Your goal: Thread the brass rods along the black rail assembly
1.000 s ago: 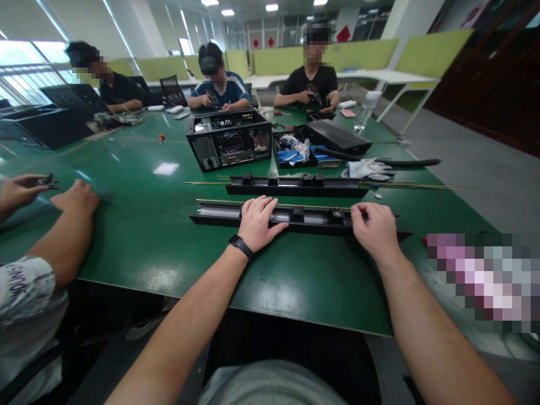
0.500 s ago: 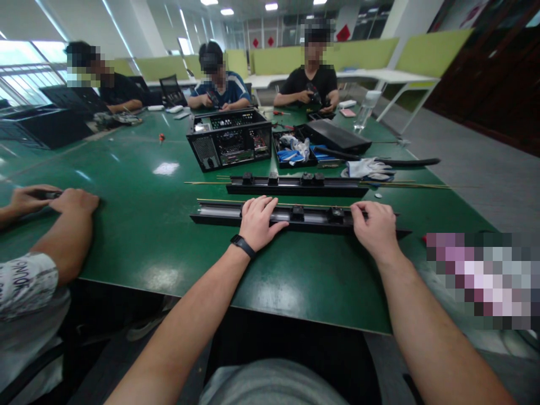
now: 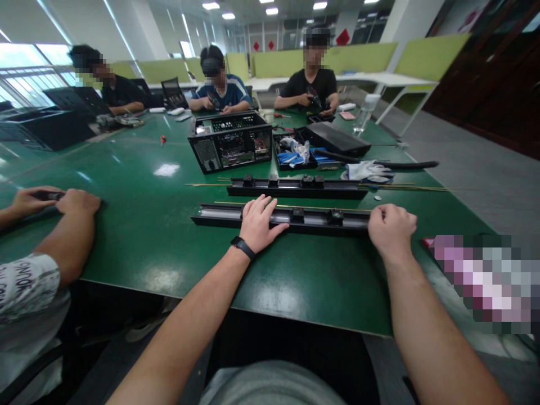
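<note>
A long black channel rail (image 3: 219, 215) lies across the green table in front of me, with small black blocks (image 3: 297, 214) in its trough. My left hand (image 3: 260, 220) rests over the rail's middle, fingers stretched out and thumb apart along the near edge. Behind the rail's far edge runs a thin brass-coloured rod (image 3: 312, 207). At the rail's right end my right hand (image 3: 392, 228) is closed in a pinch around the rod's end; the fingertips are partly hidden. A second black rail (image 3: 291, 189) with similar blocks lies just beyond, parallel.
Beyond the rails are an opened computer case (image 3: 236, 143), a tray (image 3: 295, 164) with gloves and a white glove (image 3: 366, 170). More thin rods (image 3: 415, 187) stick out to the right. A co-worker's hands (image 3: 76, 201) are at left; several people sit around the table.
My right hand has moved right, and the thin rod has slid right along the rail with it. My left hand stays in place on the rail.
</note>
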{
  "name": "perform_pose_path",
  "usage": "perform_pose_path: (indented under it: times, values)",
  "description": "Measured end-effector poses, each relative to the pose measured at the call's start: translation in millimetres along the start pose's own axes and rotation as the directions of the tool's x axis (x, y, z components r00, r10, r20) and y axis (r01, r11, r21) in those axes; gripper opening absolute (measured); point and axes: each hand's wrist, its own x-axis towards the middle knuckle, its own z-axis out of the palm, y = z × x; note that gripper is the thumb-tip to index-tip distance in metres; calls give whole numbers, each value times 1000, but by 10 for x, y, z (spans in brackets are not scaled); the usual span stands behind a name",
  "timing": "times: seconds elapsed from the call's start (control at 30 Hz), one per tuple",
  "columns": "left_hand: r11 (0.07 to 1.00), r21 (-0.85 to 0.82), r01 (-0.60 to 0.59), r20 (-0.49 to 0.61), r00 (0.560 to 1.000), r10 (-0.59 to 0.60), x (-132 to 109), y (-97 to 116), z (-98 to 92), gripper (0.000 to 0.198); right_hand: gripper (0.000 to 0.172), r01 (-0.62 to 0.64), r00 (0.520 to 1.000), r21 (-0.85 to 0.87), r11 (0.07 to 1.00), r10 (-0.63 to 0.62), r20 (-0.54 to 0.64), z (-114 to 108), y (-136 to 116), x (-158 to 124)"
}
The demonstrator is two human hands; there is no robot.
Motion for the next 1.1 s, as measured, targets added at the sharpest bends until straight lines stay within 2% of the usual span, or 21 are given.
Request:
perform_pose_path:
  times: [0.1,0.2,0.43,0.57,0.83,1.1]
  values:
    - [1000,2,-4,-9,1000,4,-4,0,0,69,45,-203,979,-83,976,205,14,-73,59,53]
    - [1000,0,-5,-11,1000,5,-7,0,-5,70,50,-284,958,-120,951,287,9,-108,99,81]
    - [1000,2,3,2,1000,-3,-8,-5,-17,69,52,-346,938,-129,929,346,-19,-118,123,120]
    - [1000,-2,1,-3,1000,-1,-14,-19,-22,69,57,-427,903,-127,895,429,-12,-136,150,155]
    - [1000,-5,1,5,1000,-1,-8,-11,-52,69,53,-463,883,4,886,461,-85,-79,236,181]
    - [1000,6,1,0,1000,-1,-13,-16,-52,68,56,-521,854,-55,852,519,-47,-129,205,207]
